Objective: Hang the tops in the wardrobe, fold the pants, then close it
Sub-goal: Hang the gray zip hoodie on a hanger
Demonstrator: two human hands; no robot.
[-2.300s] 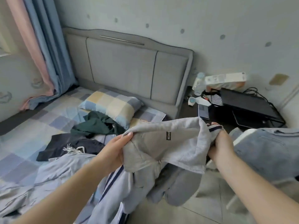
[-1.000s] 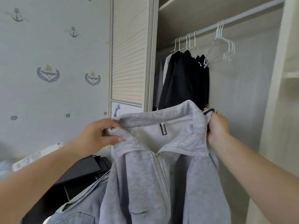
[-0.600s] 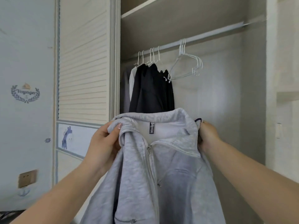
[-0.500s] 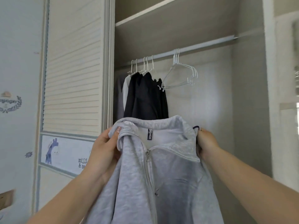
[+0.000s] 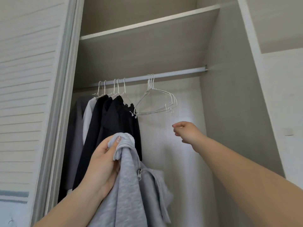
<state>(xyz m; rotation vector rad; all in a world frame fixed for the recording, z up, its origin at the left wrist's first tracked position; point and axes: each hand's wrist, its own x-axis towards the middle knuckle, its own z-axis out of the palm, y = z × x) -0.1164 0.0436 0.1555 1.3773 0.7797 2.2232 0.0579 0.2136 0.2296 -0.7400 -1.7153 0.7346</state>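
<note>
the left hand (image 5: 105, 163) grips the bunched collar of the grey zip jacket (image 5: 131, 190), thumb curled over the fabric, and the rest of the garment hangs down below it. the right hand (image 5: 186, 131) is raised apart from the jacket, holding nothing, fingers loosely curled — just below the empty white wire hangers (image 5: 157, 102) on the rail (image 5: 177, 74). above and behind the left hand hang dark tops (image 5: 114, 118) in the open wardrobe (image 5: 226, 95), with a louvred door (image 5: 29, 95) to its left.
</note>
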